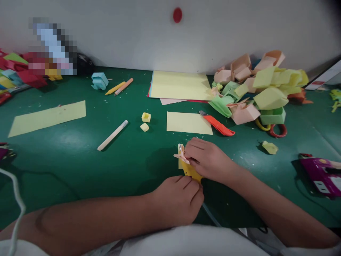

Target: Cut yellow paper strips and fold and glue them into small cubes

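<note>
My left hand (181,201) is closed around a yellow tool (192,173) with a small metal tip, which looks like a glue gun; most of its body is hidden by my fingers. Close above it, my right hand (209,156) is bent with its fingers together at a small pale pink folded paper (182,156) beside the metal tip. A narrow pale yellow strip (180,164) lies behind the tip. Just beyond my hands rest a pale yellow paper rectangle (183,122) and a red utility knife (220,125). Two tiny yellow paper pieces, one an open box (146,117), are to the left.
Folded paper shapes (270,80) are heaped at back right, above scissors handles (278,130). Yellow sheets (179,85) lie against the wall. A whitish stick (112,135) and a long paper strip (50,117) are left. A purple device (322,174) is right; a white cable (16,199) hangs left.
</note>
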`<action>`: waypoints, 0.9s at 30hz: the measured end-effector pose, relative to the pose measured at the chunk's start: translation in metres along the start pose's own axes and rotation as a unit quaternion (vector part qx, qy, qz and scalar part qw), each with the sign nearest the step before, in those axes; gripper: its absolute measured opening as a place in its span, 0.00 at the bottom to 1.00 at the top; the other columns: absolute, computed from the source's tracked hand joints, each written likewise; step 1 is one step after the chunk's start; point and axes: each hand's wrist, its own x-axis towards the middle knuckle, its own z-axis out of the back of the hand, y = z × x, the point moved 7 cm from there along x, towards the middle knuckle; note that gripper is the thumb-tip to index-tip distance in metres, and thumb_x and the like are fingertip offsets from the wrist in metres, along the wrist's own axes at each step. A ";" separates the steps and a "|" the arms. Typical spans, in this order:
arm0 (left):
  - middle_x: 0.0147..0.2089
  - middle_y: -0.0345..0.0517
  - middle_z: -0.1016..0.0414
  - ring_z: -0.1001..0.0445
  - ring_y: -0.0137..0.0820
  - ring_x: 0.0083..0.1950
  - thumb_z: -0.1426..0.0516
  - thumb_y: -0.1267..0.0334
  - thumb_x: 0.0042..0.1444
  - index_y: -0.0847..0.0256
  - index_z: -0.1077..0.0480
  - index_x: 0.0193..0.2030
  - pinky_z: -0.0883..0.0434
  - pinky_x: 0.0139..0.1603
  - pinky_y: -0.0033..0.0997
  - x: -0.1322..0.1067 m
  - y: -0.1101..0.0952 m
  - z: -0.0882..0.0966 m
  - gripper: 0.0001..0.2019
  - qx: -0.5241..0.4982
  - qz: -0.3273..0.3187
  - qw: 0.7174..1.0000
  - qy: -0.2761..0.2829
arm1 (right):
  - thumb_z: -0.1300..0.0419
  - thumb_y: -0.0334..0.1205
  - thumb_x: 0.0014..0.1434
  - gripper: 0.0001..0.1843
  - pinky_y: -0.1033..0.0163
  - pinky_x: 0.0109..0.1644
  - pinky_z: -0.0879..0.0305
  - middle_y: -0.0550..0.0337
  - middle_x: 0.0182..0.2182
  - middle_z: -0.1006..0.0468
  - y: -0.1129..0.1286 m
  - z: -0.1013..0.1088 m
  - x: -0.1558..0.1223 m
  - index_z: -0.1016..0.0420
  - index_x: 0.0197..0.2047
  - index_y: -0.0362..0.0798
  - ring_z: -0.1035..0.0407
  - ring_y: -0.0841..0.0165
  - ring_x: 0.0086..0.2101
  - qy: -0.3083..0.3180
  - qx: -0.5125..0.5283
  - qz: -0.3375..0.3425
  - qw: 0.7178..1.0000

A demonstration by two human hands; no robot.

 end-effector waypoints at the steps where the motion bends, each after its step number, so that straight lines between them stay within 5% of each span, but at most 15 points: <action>1: 0.32 0.51 0.24 0.26 0.34 0.33 0.52 0.73 0.65 0.73 0.27 0.45 0.23 0.34 0.34 -0.001 0.000 -0.001 0.13 0.001 0.000 1.000 0.002 | 0.51 0.24 0.60 0.13 0.62 0.35 0.42 0.59 0.28 0.30 0.000 0.001 0.001 0.34 0.29 0.48 0.40 0.67 0.32 0.000 -0.002 0.001 1.000; 8: 0.30 0.50 0.25 0.27 0.35 0.30 0.51 0.74 0.62 0.70 0.26 0.40 0.27 0.28 0.34 -0.001 0.001 0.000 0.12 -0.005 0.016 0.999 -0.030 | 0.50 0.21 0.58 0.13 0.63 0.33 0.45 0.61 0.29 0.31 0.017 0.000 -0.017 0.33 0.31 0.48 0.41 0.69 0.31 0.106 0.039 -0.005 0.994; 16: 0.33 0.53 0.25 0.27 0.34 0.32 0.49 0.72 0.63 0.71 0.26 0.40 0.26 0.31 0.33 -0.001 -0.008 -0.002 0.11 0.037 -0.001 0.999 -0.018 | 0.50 0.21 0.57 0.12 0.63 0.36 0.43 0.60 0.30 0.31 0.000 0.000 -0.003 0.35 0.31 0.48 0.39 0.68 0.34 0.034 0.025 -0.022 0.999; 22: 0.30 0.50 0.26 0.29 0.34 0.28 0.51 0.73 0.61 0.69 0.26 0.39 0.29 0.27 0.33 -0.002 -0.006 -0.002 0.11 0.037 0.011 0.999 -0.037 | 0.49 0.21 0.60 0.13 0.63 0.34 0.46 0.62 0.29 0.32 0.017 -0.003 -0.010 0.34 0.31 0.48 0.42 0.69 0.31 0.106 0.035 -0.028 0.993; 27: 0.29 0.50 0.26 0.28 0.34 0.29 0.51 0.73 0.62 0.70 0.26 0.38 0.28 0.28 0.33 0.000 -0.006 -0.001 0.11 0.025 0.009 0.999 -0.035 | 0.50 0.21 0.60 0.13 0.63 0.34 0.45 0.61 0.29 0.32 0.009 -0.003 -0.003 0.36 0.31 0.48 0.42 0.68 0.32 0.063 0.004 -0.040 0.997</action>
